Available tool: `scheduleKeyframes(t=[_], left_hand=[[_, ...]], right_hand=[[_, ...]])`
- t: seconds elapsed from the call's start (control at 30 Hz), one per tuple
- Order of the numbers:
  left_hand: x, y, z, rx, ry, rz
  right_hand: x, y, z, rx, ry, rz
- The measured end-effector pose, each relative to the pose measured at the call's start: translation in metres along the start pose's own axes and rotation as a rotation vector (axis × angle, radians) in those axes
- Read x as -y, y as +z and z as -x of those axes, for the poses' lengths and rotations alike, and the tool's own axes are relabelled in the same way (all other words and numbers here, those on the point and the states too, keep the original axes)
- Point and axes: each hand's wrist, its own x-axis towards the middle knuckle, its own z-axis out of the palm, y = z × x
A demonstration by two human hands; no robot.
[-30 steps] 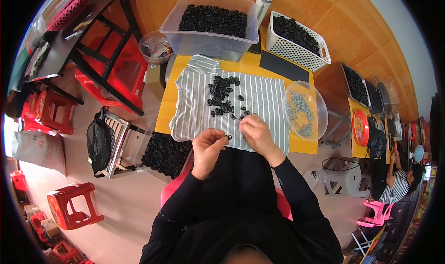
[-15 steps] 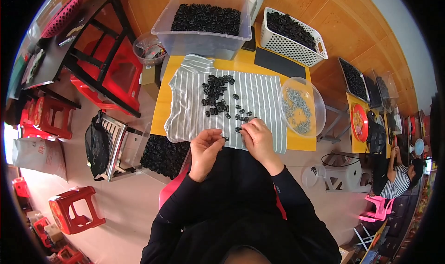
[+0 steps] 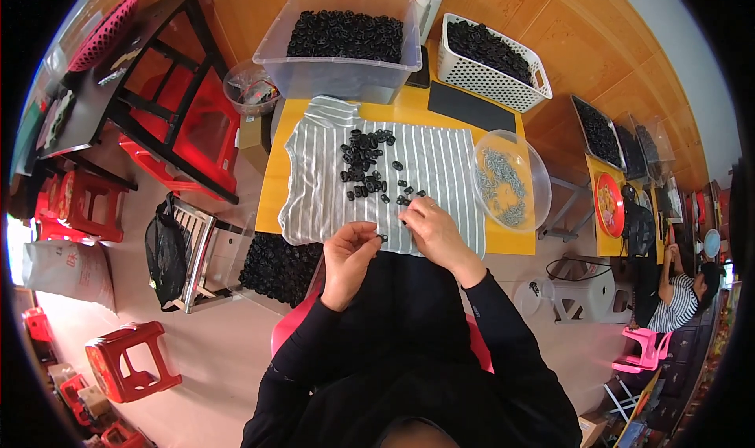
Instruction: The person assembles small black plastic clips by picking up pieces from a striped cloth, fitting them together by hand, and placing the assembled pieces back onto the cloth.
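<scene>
Small black oval plastic parts (image 3: 362, 153) lie heaped on a grey-and-white striped shirt (image 3: 307, 180) spread over a yellow table. A few loose ones trail toward my hands. My left hand (image 3: 348, 261) is closed in a pinch at the shirt's near edge, with one small black part (image 3: 383, 238) at its fingertips. My right hand (image 3: 436, 235) is just to the right, fingers drawn together and pointing down among the loose parts. A dark bit shows under its fingertips, mostly hidden by them. Right of it, a clear round tub (image 3: 541, 182) holds small silvery metal pieces.
At the back stand a clear bin (image 3: 338, 74) and a white basket (image 3: 503, 90), both with black parts, and a white bottle (image 3: 430, 7). A black mat (image 3: 472, 107) lies before the basket. Another bin of black parts (image 3: 279, 267) sits lower left. A person (image 3: 680, 298) sits far right.
My right hand has shifted slightly up and left, its fingertips now over the loose part beside them. My left hand keeps its pinch in nearly the same place.
</scene>
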Motion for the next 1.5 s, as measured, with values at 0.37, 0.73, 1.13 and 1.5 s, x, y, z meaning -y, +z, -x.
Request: scheduleKeyframes(t=[0.37,0.73,1.13,1.5], left_hand=[[-0.004,0.004,0.003,0.081,0.035,-0.034],[-0.011,0.038,0.081,0.326,-0.018,0.002],[-0.028,0.054,0.158,0.368,0.104,-0.055],[-0.026,0.057,0.166,0.366,0.105,-0.074]], right_hand=[[0.014,0.015,0.018,-0.29,0.115,-0.234],[0.075,-0.036,0.09,-0.221,0.585,-1.266],[0.132,-0.062,0.14,-0.359,0.417,-1.228],[0.141,-0.062,0.152,-0.409,0.365,-1.165]])
